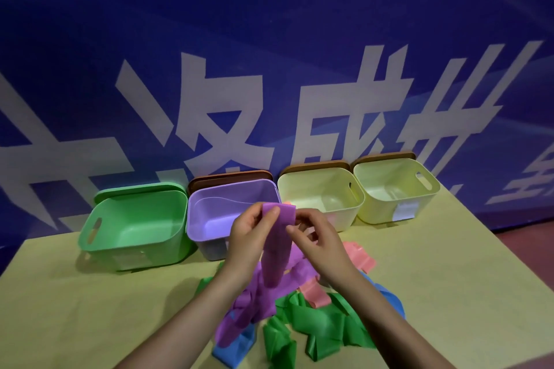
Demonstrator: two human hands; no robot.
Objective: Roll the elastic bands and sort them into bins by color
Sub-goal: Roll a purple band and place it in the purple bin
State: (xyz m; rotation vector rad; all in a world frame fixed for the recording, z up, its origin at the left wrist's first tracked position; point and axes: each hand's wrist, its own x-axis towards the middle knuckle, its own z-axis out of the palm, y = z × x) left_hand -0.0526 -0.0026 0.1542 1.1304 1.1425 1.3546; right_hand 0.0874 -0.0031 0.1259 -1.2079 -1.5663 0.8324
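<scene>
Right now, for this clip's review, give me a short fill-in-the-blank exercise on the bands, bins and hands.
1. Both hands, the left hand and the right hand, pinch the top end of a ____ band.
2. The bin at the far left is ____.
3. The number of bins in the row is ____.
4. The purple bin stands right next to the ____ bin.

Missing words: purple; green; four; green
</scene>
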